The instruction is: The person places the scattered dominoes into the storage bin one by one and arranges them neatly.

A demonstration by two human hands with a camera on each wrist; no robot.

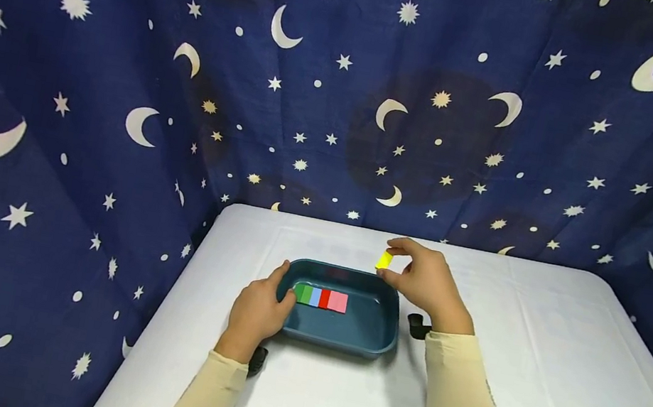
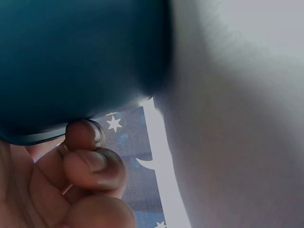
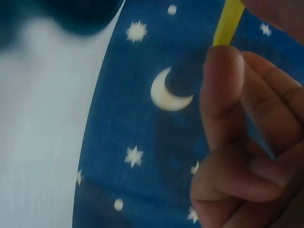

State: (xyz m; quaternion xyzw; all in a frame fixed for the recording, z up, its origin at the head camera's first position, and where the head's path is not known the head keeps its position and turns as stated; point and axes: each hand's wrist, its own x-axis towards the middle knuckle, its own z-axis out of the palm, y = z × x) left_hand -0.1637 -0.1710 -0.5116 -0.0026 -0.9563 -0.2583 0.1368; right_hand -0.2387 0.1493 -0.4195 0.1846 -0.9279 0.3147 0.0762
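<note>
A dark teal rectangular tray [image 1: 335,342] stands on the table. My left hand [image 1: 258,309] grips its left end, thumb over the rim and fingers outside; in the left wrist view curled fingertips [image 2: 92,161] are against the tray's wall [image 2: 85,61]. Above the far right corner of the tray, my right hand [image 1: 425,281] pinches a small flat yellow piece [image 1: 385,260] between thumb and fingers. The right wrist view shows this yellow piece [image 3: 230,21] nearly edge-on. Inside the tray lies a row of flat coloured pieces [image 1: 324,299]: green, light blue, red and pink, side by side.
The tray stands on a white-covered table [image 1: 530,382]. A dark blue curtain [image 1: 345,91] with moons and stars hangs behind the table and along its left side. Black devices [image 1: 417,327] are at both wrists.
</note>
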